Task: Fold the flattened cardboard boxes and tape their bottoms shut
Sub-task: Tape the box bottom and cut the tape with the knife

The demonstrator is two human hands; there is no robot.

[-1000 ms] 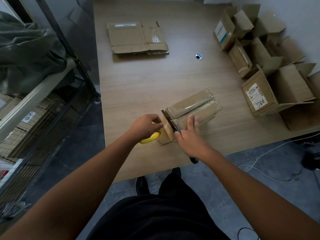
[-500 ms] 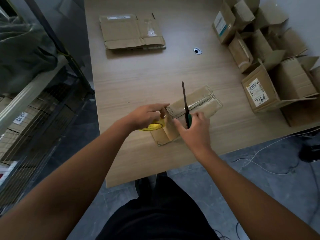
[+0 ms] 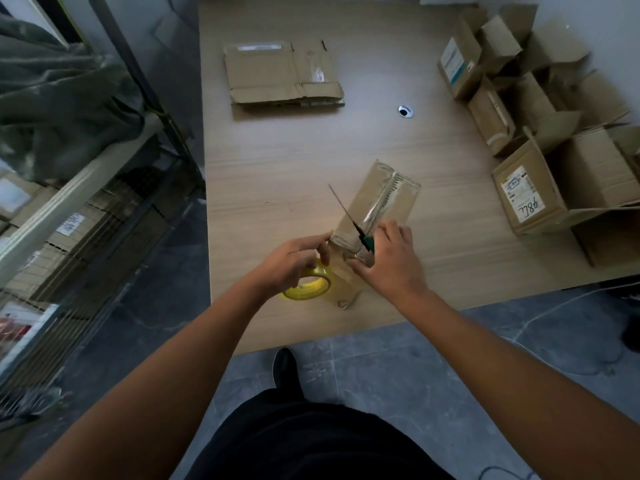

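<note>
Brown cardboard fills the scene: a small folded box (image 3: 381,199) lies on the pale wood table (image 3: 277,161), near the front edge, with its bottom seam facing up and a strip of clear tape running along it. Your left hand (image 3: 294,261) curls over a yellow tape roll (image 3: 308,289), gripping it just beside the box's near end. Your right hand (image 3: 391,261) clasps the green handle of a knife (image 3: 351,220), its thin blade angled up and away to the left, over the box. You appear to be cutting the tape free from the roll. To do it well, keep the strip taut between roll and box, slice close to the cardboard with the blade clear of your left fingers, then press the loose end flat. At the far side lies a stack of flattened boxes (image 3: 284,76), not yet folded. Along the right edge sit finished boxes (image 3: 530,199), flaps open, one bearing a printed label. Nothing shows inside them, though most openings face away.
</note>
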